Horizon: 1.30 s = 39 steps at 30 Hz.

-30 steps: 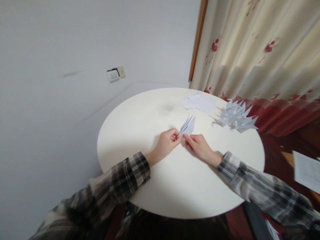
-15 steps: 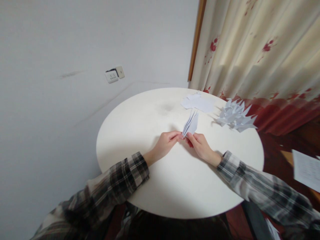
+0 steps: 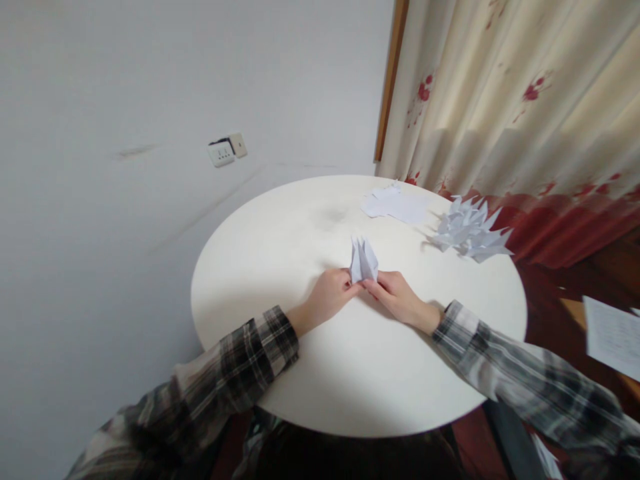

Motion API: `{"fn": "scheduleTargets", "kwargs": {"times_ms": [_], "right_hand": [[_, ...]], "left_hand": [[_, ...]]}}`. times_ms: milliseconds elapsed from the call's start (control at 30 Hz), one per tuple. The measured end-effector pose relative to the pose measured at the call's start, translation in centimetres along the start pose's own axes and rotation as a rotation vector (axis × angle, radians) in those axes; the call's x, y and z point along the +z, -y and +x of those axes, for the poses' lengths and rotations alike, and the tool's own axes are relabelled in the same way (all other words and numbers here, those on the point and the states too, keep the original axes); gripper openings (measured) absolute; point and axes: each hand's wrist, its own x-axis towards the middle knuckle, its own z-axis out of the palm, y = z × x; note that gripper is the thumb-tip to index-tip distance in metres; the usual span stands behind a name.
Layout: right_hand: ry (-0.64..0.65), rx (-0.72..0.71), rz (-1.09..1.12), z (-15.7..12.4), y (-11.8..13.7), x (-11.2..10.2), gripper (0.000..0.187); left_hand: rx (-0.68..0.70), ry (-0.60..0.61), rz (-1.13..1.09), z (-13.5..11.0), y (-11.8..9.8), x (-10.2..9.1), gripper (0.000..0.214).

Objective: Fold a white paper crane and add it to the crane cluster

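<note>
A piece of folded white paper (image 3: 363, 261) stands upright between my hands, its pointed flaps fanned out toward the top. My left hand (image 3: 334, 292) pinches its lower left edge between thumb and fingers. On the other side, my right hand (image 3: 395, 295) grips the lower right edge, with the thumb across the front near the bottom. Both thumbs come close together at the paper's base. The fingers behind the paper are partly hidden. Both hands are just above the white round table (image 3: 360, 373).
Flat white paper sheets (image 3: 400, 204) lie at the table's far side. Right of them sits a pile of pointed folded paper pieces (image 3: 470, 230). A wall with a socket (image 3: 221, 153) borders the left, a curtain (image 3: 525, 133) the right. A printed sheet (image 3: 613, 337) lies beyond the table.
The folded paper has turned to face me and moved slightly left and down. Its flaps have spread apart. My left hand has shifted from its bottom corner to its left edge.
</note>
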Motion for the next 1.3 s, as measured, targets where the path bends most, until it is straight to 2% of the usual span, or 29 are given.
{"fn": "scheduleTargets", "kwargs": {"times_ms": [233,433,600,767,900,1000,1100,1300], "right_hand": [[-0.002,0.137,0.365,0.0,0.0,0.3,0.054],[0.014,0.153,0.400,-0.3,-0.2,0.1,0.054],[0.005,0.136,0.393,-0.6,-0.6,0.3,0.055],[-0.016,0.159,0.331,-0.5,-0.7,0.4,0.056],[-0.019,0.169,0.287,-0.4,-0.5,0.3,0.056],[-0.005,0.156,0.272,-0.4,-0.5,0.2,0.056],[0.018,0.139,0.259,-0.4,-0.5,0.2,0.055],[0.051,0.124,0.249,-0.5,-0.6,0.1,0.054]], "left_hand": [[0.029,0.161,-0.298,-0.5,-0.6,-0.2,0.026],[-0.030,0.127,-0.537,0.2,-0.6,0.0,0.028],[-0.170,0.237,-0.784,0.5,0.0,0.6,0.029],[-0.168,0.054,-0.823,0.6,0.0,0.7,0.028],[-0.217,-0.059,-0.865,0.7,0.1,0.5,0.042],[-0.231,0.040,-0.878,0.7,0.5,0.5,0.046],[-0.231,0.183,-0.838,0.6,0.8,0.5,0.036],[-0.248,0.210,-0.857,0.3,0.7,0.7,0.028]]}}
